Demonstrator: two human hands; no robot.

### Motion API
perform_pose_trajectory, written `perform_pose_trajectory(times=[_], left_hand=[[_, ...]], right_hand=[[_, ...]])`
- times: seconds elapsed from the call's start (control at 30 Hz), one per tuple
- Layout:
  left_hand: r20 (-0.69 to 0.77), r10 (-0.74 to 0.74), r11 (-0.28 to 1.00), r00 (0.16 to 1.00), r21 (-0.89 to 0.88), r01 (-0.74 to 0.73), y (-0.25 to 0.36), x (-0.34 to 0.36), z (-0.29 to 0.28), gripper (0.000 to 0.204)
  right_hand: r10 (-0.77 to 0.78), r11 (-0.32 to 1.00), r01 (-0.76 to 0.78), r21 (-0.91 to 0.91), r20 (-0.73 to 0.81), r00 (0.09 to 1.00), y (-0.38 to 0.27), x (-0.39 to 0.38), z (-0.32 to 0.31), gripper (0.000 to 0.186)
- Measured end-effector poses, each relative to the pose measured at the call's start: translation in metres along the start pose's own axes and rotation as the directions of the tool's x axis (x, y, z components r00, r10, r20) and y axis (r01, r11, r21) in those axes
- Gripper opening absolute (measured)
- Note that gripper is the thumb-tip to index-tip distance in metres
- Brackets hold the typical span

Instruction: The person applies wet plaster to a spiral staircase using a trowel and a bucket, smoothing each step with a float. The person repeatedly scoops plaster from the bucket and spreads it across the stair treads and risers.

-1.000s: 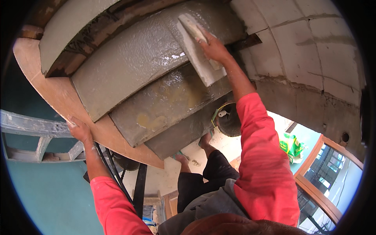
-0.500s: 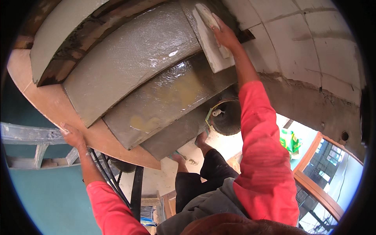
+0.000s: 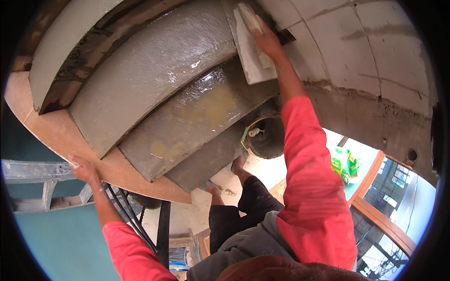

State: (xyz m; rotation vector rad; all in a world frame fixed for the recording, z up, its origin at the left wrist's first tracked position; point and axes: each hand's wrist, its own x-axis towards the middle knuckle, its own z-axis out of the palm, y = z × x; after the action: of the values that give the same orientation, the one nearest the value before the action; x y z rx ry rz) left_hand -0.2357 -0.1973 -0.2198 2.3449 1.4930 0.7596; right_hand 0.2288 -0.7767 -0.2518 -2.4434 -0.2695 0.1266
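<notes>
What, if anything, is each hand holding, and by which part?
Right hand: float, by its back handle. Left hand: on board, at edge; grip unclear.

Grey steps (image 3: 187, 114) gleam wet, top to bottom

Look at that shine! Up on the broad step (image 3: 154, 63), a slick grey coat runs right to the front edge, and a pale float (image 3: 251, 58) lies across the right end, its lower end jutting past that edge over the next step down (image 3: 140, 152). That one glistens too, yellowish stains (image 3: 211, 107) showing mid-step and near its left end. Now to the pale floor (image 3: 199, 208): two feet (image 3: 239, 164) stand by the bottom step's (image 3: 206, 161) front edge, a dark bucket (image 3: 274, 146) sits just beside its right end, and farther right lies a green-and-yellow bag (image 3: 344, 165).
</notes>
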Motion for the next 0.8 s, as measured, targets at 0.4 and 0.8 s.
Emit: perform_pose_trajectory(times=[0.4,0.8], left_hand=[[-0.002,0.024,0.999,1.000,-0.027,-0.025,0.003,-0.001,0.001,0.072],[0.000,0.050,0.999,0.999,-0.021,-0.050,-0.001,0.001,-0.005,0.074]], right_hand=[[0.245,0.962,-0.229,0.147,-0.101,0.964,-0.021,-0.056,0.030,0.069],[0.550,0.675,-0.417,0.608,-0.039,0.834,-0.119,-0.116,0.071,0.072]])
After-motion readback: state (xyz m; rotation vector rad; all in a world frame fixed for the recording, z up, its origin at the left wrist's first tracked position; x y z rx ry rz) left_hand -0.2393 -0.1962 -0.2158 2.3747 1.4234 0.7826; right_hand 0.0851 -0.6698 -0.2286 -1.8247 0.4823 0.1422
